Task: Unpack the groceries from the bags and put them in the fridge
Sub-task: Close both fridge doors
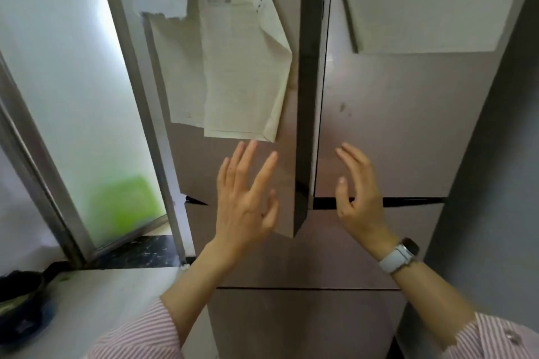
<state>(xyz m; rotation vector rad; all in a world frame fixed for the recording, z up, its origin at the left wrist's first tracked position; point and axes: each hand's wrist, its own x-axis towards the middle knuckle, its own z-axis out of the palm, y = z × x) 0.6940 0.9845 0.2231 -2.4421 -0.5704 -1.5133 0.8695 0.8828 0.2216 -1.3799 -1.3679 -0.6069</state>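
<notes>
A tall pinkish-brown fridge (393,131) fills the view. Its upper left door (192,166) stands slightly ajar, its dark edge (306,96) turned toward me, while the upper right door looks closed. My left hand (245,201) is open with fingers spread, flat against the front of the left door near its lower corner. My right hand (358,195), with a white watch on the wrist, is open in front of the right door's lower edge and holds nothing. No groceries or bags are in view.
Papers (233,67) hang on the left door, and a white sheet (423,0) on the right door. A frosted glass sliding door (73,96) is at the left. A white counter (96,309) with a dark bowl (20,300) lies at the lower left. A grey wall (495,183) flanks the right.
</notes>
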